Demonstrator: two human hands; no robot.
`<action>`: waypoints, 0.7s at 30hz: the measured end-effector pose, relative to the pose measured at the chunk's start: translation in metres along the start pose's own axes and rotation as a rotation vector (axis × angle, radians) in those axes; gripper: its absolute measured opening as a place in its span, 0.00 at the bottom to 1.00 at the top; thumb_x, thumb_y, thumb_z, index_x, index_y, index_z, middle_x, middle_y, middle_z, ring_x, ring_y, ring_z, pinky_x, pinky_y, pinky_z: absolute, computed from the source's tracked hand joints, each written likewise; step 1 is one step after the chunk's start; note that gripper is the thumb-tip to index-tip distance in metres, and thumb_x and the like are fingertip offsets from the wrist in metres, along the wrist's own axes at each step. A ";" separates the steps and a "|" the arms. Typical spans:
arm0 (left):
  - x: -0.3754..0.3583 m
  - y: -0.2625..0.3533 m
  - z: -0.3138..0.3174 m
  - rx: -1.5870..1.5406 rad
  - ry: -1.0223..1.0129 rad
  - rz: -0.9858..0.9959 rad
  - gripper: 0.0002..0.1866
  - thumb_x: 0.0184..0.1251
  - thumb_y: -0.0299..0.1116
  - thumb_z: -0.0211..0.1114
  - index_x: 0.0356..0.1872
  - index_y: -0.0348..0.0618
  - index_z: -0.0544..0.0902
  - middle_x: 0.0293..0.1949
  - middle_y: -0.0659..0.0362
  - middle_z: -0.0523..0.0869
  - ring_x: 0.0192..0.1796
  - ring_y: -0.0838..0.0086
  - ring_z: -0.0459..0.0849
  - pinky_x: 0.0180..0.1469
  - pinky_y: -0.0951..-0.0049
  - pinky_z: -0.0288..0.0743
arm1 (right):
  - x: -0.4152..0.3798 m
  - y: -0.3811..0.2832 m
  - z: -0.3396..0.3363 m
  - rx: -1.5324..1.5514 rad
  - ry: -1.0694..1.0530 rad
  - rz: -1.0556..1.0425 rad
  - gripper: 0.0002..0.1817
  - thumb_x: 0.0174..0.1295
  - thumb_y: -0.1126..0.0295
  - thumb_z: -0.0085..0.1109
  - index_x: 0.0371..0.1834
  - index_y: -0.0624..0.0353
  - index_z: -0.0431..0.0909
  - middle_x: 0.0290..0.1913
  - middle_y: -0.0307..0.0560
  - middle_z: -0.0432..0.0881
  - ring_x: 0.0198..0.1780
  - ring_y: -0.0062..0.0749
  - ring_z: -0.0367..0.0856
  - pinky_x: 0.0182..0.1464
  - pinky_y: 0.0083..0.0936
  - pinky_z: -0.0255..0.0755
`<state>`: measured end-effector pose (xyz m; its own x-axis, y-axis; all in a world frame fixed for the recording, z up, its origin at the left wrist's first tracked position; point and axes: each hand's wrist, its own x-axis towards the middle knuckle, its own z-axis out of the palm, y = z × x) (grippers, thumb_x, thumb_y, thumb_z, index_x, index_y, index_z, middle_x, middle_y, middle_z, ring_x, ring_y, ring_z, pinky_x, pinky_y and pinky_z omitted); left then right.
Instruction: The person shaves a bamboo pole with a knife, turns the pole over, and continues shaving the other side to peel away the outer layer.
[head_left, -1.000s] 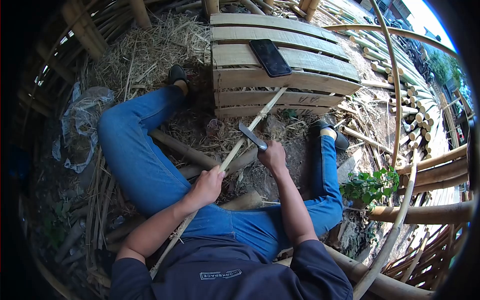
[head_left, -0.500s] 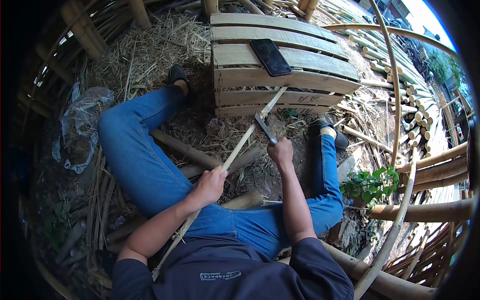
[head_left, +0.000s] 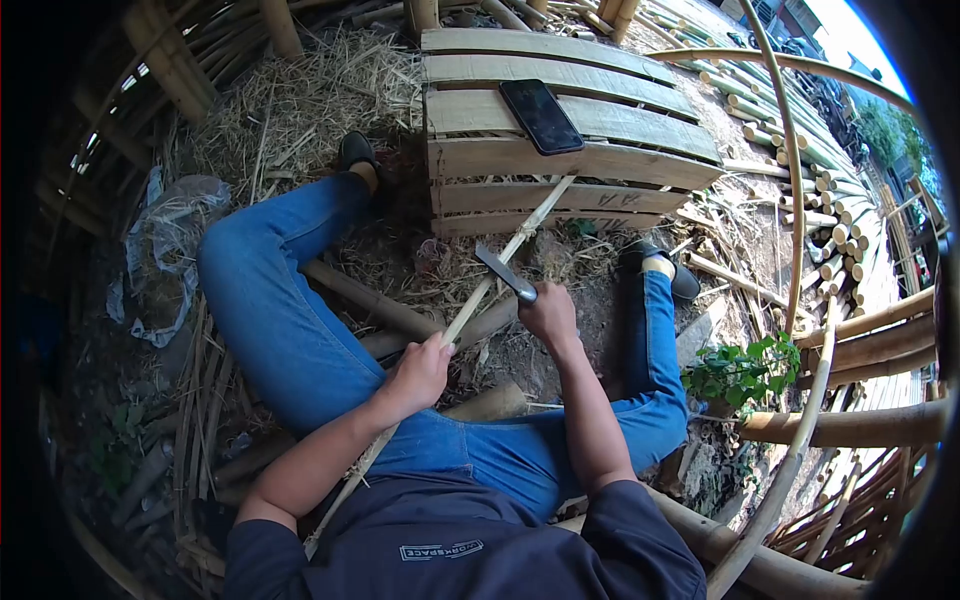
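A long, pale bamboo strip (head_left: 474, 302) runs slantwise from beside my body up to the front slats of the wooden crate (head_left: 560, 157). My left hand (head_left: 417, 374) is closed around its middle, above my thigh. In my right hand (head_left: 549, 313) is a knife (head_left: 506, 273), gripped by the handle, which my fingers mostly hide. The metal blade points up and left and crosses over the strip; whether it touches cannot be made out. Farther up, a rough, frayed node (head_left: 526, 232) shows on the strip near the crate.
A phone (head_left: 541, 116) lies on the crate top. Straw shavings (head_left: 310, 110) heap at the upper left, near a crumpled plastic bag (head_left: 170, 250). Bamboo poles (head_left: 845, 235) are stacked at right. A leafy plant (head_left: 742, 372) and a thick bamboo pole (head_left: 850, 424) stand close by.
My right hand has drawn the knife back toward my body and slightly left, away from the frayed node. My left hand keeps its hold on the bamboo strip in the same place.
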<state>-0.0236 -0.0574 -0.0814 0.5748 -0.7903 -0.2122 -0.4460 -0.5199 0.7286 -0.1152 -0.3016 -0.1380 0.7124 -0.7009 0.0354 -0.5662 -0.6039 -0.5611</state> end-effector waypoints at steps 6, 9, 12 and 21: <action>0.001 -0.003 0.002 0.018 0.065 0.073 0.14 0.79 0.38 0.52 0.43 0.35 0.76 0.29 0.36 0.83 0.37 0.34 0.81 0.40 0.39 0.72 | 0.009 -0.004 0.002 -0.045 0.004 0.048 0.10 0.49 0.68 0.59 0.29 0.62 0.86 0.31 0.66 0.84 0.39 0.64 0.85 0.47 0.51 0.78; -0.001 -0.002 0.001 -0.001 0.049 0.069 0.14 0.79 0.38 0.52 0.43 0.35 0.76 0.29 0.36 0.82 0.37 0.34 0.81 0.39 0.38 0.71 | 0.016 0.004 0.009 -0.059 0.066 0.067 0.09 0.48 0.69 0.59 0.27 0.62 0.86 0.31 0.66 0.84 0.39 0.64 0.85 0.48 0.52 0.78; 0.000 0.000 -0.001 -0.002 0.034 0.058 0.14 0.79 0.38 0.51 0.43 0.34 0.76 0.28 0.36 0.82 0.36 0.34 0.81 0.38 0.39 0.71 | 0.018 0.004 0.003 -0.053 0.054 0.065 0.09 0.47 0.69 0.59 0.27 0.61 0.86 0.31 0.66 0.85 0.39 0.64 0.85 0.48 0.52 0.78; -0.001 0.011 -0.008 -0.005 0.023 0.027 0.15 0.79 0.38 0.51 0.44 0.33 0.76 0.29 0.35 0.83 0.38 0.34 0.82 0.39 0.40 0.73 | 0.020 0.010 -0.001 -0.093 0.137 0.072 0.09 0.47 0.69 0.60 0.29 0.59 0.86 0.31 0.65 0.85 0.38 0.64 0.85 0.46 0.51 0.79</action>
<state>-0.0237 -0.0596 -0.0684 0.5782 -0.7965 -0.1769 -0.4581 -0.4963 0.7374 -0.1072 -0.3216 -0.1422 0.6091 -0.7849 0.1137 -0.6543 -0.5784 -0.4871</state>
